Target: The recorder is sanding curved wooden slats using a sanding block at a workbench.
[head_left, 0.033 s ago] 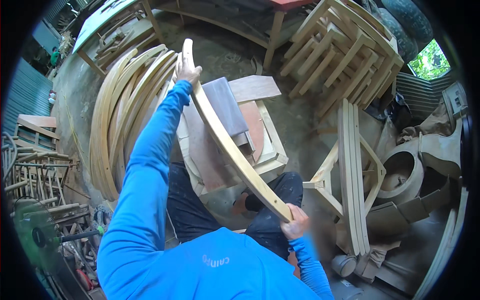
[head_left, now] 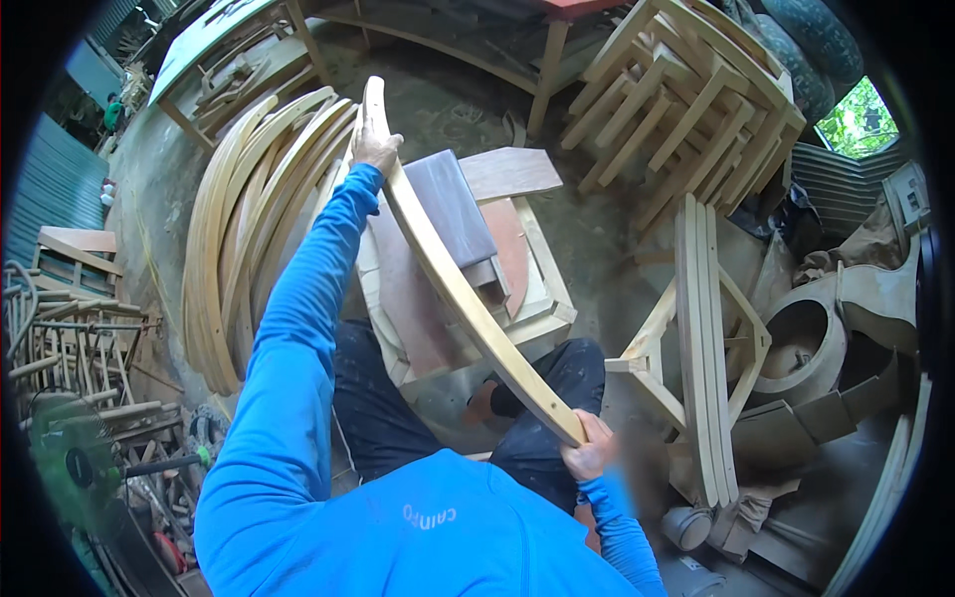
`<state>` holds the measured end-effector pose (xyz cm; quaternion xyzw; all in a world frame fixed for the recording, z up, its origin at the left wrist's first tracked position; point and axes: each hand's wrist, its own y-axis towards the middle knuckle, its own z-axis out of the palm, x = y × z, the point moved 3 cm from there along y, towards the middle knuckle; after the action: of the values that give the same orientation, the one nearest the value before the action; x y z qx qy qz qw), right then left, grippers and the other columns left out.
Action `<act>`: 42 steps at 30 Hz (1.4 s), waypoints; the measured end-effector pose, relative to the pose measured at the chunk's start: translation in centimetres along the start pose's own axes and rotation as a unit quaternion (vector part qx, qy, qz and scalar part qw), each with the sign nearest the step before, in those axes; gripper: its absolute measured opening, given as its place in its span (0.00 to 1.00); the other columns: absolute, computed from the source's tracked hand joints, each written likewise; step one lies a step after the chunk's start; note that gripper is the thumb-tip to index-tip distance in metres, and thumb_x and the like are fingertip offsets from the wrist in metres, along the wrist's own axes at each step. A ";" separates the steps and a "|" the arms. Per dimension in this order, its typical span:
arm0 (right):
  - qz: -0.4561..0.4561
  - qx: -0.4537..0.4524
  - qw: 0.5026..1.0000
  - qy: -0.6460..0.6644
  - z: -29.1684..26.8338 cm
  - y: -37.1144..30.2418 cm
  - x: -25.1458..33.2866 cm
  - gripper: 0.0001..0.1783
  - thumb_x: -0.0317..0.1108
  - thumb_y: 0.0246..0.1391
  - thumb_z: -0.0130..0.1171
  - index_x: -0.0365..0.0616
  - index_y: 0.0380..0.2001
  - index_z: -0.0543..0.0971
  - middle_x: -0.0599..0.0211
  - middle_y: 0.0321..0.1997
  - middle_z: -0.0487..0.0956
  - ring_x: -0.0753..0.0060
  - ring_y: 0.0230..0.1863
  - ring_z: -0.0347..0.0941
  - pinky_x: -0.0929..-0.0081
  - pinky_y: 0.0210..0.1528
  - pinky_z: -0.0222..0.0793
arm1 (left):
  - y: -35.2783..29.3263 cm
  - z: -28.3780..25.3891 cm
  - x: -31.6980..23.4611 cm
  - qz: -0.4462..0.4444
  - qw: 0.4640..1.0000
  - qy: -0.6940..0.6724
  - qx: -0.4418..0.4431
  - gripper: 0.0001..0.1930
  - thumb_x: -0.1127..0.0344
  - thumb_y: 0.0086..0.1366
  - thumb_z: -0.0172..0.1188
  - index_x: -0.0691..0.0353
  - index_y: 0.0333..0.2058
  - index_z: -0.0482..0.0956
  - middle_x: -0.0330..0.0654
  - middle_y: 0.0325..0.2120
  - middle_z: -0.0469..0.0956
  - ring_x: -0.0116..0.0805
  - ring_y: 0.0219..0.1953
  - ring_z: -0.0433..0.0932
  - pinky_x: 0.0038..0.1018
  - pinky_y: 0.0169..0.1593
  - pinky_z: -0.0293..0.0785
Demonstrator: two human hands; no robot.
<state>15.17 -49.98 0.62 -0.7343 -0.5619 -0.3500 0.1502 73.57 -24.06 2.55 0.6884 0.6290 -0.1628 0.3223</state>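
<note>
A long curved strip of pale wood point(head_left: 448, 279) slants across in front of me, held in both hands. My left hand point(head_left: 376, 149) is closed around it near its far upper end. At the near lower end, beside a small dark hole in the wood, my right hand point(head_left: 592, 446) grips the tip. Under the strip stands a low wooden stool-like frame point(head_left: 549, 316) with flat boards on top. A grey-brown block with a flat face point(head_left: 448, 204) rests on those boards, partly covered by the strip.
Similar curved strips point(head_left: 214, 269) lean in a bundle at the left. Straight slats point(head_left: 701, 348) lie over a triangular wooden frame point(head_left: 652, 348) at the right. Stacked wooden frames point(head_left: 696, 109) stand at the far right, a fan point(head_left: 85, 463) at the lower left.
</note>
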 end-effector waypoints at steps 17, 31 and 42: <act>0.128 0.028 0.991 0.024 -9.3 -20.2 -2.8 0.23 0.32 0.49 0.73 0.41 0.49 0.79 0.49 0.37 0.84 0.51 0.41 0.85 0.61 0.44 0.78 | -29.2 -0.9 -17.3 -0.004 0.994 -0.026 0.104 0.44 0.60 0.59 0.57 0.62 0.74 0.52 0.64 0.75 0.39 0.60 0.78 0.38 0.56 0.76 0.33; 0.059 0.092 0.994 -0.006 -1.3 -0.9 4.3 0.33 0.34 0.55 0.70 0.47 0.63 0.70 0.45 0.46 0.83 0.35 0.47 0.81 0.55 0.46 0.79 | -7.9 3.3 -8.1 -0.030 0.984 0.081 0.157 0.39 0.52 0.68 0.50 0.63 0.74 0.54 0.56 0.77 0.44 0.51 0.79 0.39 0.51 0.78 0.32; -0.053 0.122 0.989 -0.060 9.0 21.1 10.1 0.43 0.36 0.63 0.59 0.55 0.77 0.50 0.30 0.45 0.80 0.24 0.43 0.77 0.41 0.44 0.74 | 4.9 4.8 -2.3 -0.081 0.968 0.092 0.217 0.38 0.52 0.68 0.46 0.54 0.75 0.53 0.48 0.78 0.40 0.45 0.80 0.33 0.55 0.77 0.29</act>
<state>39.13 -43.99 4.79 -0.6992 -0.6469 -0.2413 0.1857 78.87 -28.93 1.67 0.7005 0.6594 -0.2569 0.0918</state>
